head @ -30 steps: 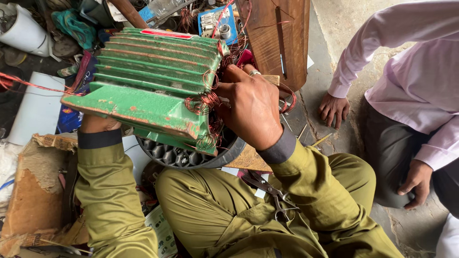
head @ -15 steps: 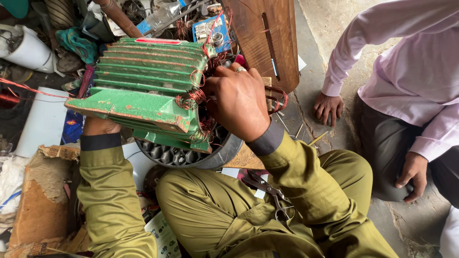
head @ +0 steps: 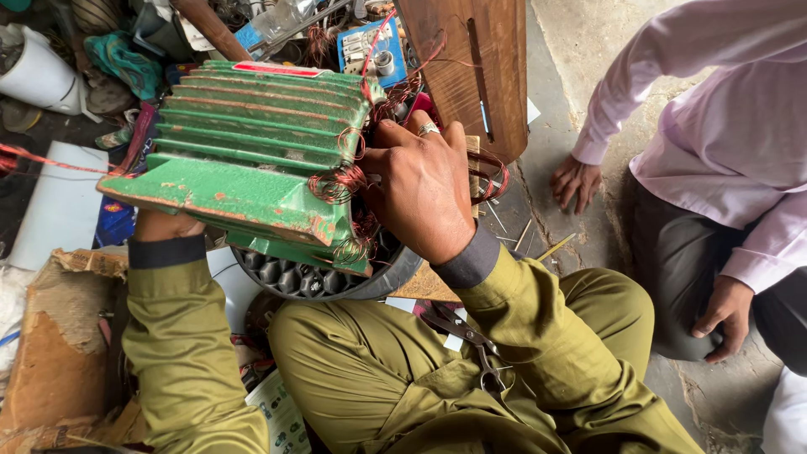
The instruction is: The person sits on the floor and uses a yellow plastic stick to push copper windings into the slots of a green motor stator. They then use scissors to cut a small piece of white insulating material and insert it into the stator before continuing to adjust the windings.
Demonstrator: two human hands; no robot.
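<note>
A green ribbed motor housing (head: 252,151) lay tilted across the person's lap, its flat foot turned toward the camera and its open end facing right. The right hand (head: 424,189) was pushed into that open end, fingers curled and pressed together against the copper wire (head: 336,181) that spilled out of the housing in reddish loops; a ring showed on one finger. Whether the fingertips pinched a strand could not be told, since they were hidden inside the opening. The left hand (head: 164,225) sat under the housing's near left corner, mostly covered by the green foot, so its grip could not be told either; only the wrist and the dark cuff showed. Beneath the housing a grey grille cover (head: 324,282) with round holes rested against the olive trousers. A pair of pliers (head: 471,340) lay on the person's right thigh. A wooden board (head: 479,67) stood just beyond the right hand, touching more loose wire. On the concrete floor (head: 580,50) to the right another person in a pale shirt crouched, one hand (head: 576,181) resting on the ground well apart from the housing.
</note>
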